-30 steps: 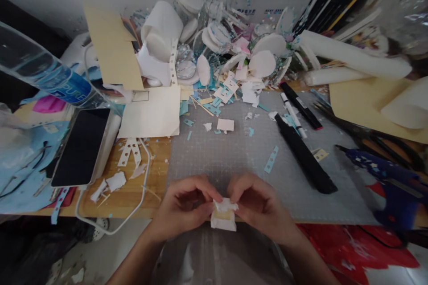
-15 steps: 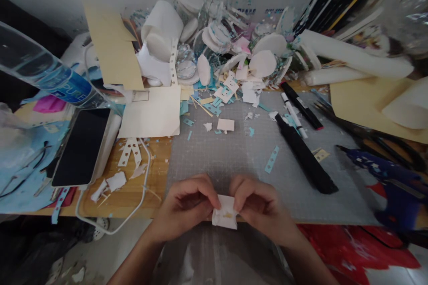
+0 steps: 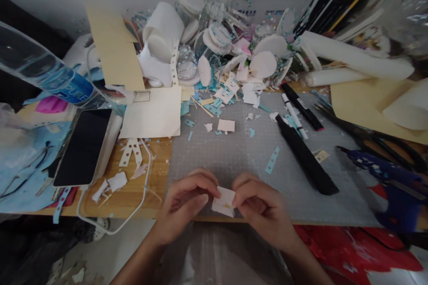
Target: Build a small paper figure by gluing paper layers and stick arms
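A small white piece of paper (image 3: 223, 201) with a yellowish mark is held up at the table's front edge. Its right side is pinched by my right hand (image 3: 261, 205). My left hand (image 3: 189, 202) has its curled fingertips at the upper left corner, while its thumb lies a little off the paper; fingers behind the paper are hidden. Beyond both hands, a small pale pink card (image 3: 226, 125) rests on the grey cutting mat (image 3: 207, 156). A light blue punched strip (image 3: 272, 160) lies to the right of it.
A black marker-like case (image 3: 306, 156), a blue glue gun (image 3: 391, 178) and scissors (image 3: 384, 142) lie to the right. On the left are a phone (image 3: 83, 147), a white cable (image 3: 143, 191) and a water bottle (image 3: 50, 67). White paper discs (image 3: 264, 63) and scraps crowd the back.
The paper has risen slightly and tilted, its right side now lower. My left thumb has come away from its edge. My right hand keeps its pinch.
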A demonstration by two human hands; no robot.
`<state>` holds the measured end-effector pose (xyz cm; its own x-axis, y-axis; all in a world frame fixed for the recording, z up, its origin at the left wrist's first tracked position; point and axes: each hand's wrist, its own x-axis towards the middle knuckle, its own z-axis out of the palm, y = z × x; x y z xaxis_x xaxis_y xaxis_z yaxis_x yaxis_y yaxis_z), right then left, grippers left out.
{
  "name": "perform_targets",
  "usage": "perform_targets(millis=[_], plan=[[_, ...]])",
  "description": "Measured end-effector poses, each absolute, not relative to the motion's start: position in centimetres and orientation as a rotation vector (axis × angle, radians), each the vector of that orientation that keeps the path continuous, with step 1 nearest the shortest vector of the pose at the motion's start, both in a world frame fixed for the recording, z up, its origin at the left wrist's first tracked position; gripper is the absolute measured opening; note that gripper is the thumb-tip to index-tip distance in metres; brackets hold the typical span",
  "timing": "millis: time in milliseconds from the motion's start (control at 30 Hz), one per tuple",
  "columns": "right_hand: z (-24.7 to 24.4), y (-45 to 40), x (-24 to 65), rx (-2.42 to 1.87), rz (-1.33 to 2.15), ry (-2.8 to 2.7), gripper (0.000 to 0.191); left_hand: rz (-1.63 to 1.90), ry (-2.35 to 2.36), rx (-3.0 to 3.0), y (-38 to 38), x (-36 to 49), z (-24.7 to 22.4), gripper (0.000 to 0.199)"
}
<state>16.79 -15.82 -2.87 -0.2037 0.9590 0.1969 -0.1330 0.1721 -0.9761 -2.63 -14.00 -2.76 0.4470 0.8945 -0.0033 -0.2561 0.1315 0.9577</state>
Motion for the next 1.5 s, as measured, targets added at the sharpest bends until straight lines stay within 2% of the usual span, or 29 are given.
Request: perform_targets(millis=[167, 433, 800, 1033, 1500], plan=[[-3.0, -16.0, 16.7, -0.946, 1.157, -1.437, 0.028, 1.036, 0.747, 1.005, -14.0, -1.7, -2.4, 0.005], [-2.6, -15.9, 16.6, -1.004, 1.029, -1.542, 0.027, 1.015, 0.992, 1.040, -14.2, -0.8, -2.3, 0.014], [-2.6, -16.4, 16.8, -0.856, 1.363, -1.267, 0.026, 1.083, 0.848, 0.854, -14.1, -1.2, -2.6, 0.018], [-2.8, -16.2, 16.7, -0.890, 1.409, -1.221, 0.010, 1.105, 0.848, 0.876, -14.0, -1.2, -2.7, 0.018], [-3.2, -16.2, 16.1, -1.028, 1.374, -1.271, 0.012, 1.124, 0.971, 1.200, -14.6, -1.2, -2.6, 0.014]])
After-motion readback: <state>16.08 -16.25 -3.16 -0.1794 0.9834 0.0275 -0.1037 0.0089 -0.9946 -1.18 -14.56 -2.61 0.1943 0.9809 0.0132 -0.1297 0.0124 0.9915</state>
